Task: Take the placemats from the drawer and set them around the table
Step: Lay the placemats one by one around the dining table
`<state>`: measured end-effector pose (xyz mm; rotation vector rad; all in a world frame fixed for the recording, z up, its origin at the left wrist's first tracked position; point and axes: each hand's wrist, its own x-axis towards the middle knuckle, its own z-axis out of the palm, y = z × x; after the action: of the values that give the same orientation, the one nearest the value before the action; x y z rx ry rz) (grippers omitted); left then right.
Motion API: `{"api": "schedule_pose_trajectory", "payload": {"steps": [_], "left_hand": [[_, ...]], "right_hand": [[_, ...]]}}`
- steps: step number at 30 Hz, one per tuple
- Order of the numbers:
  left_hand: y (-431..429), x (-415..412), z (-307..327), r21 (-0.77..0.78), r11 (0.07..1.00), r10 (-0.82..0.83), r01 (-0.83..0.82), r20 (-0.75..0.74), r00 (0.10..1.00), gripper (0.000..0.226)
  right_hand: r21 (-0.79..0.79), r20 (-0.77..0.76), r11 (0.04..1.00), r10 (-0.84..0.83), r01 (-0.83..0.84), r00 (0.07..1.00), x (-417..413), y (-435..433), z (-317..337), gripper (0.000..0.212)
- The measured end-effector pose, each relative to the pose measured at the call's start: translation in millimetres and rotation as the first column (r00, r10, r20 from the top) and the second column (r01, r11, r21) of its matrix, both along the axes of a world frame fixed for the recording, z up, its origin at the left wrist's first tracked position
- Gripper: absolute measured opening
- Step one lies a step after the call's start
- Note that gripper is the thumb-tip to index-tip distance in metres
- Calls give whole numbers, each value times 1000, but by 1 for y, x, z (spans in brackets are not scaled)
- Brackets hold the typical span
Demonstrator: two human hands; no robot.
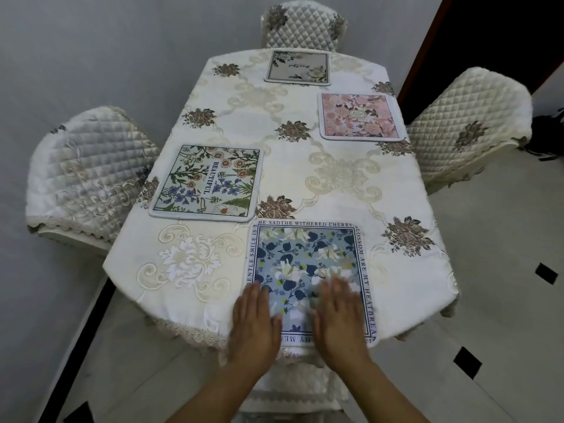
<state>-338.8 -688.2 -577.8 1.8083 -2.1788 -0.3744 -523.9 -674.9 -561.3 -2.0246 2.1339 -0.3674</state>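
Observation:
Several square placemats lie on the table (412, 300), which wears a cream embroidered cloth. The nearest, a blue floral placemat (308, 254) with a lettered border, sits at the near edge. My left hand (254, 325) lies flat with straight fingers on its near left corner. My right hand (337, 319) presses flat on its near right part, fingers blurred. A green floral "BEAUTIFUL" placemat (207, 183) lies at the left side, a pink floral placemat (360, 116) at the right, and a grey floral placemat (298, 68) at the far end.
Quilted cream chairs stand at the left (88, 172), the right (467, 126) and the far end (302, 25). A fourth covered chair seat (293, 389) is tucked under the near edge below my arms. A grey wall runs along the left; tiled floor lies on the right.

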Motion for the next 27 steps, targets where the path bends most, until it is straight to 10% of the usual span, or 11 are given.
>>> {"api": "schedule_pose_trajectory", "payload": {"steps": [14, 27], "left_hand": [[6, 27, -21, 172, 974, -172, 148, 134, 976, 67], [-207, -64, -8, 93, 975, -219, 203, 206, 954, 60]], "right_hand": [[204, 7, 970, 131, -130, 991, -55, 21, -25, 65], [222, 24, 949, 224, -224, 974, -16, -194, -13, 60]]}}
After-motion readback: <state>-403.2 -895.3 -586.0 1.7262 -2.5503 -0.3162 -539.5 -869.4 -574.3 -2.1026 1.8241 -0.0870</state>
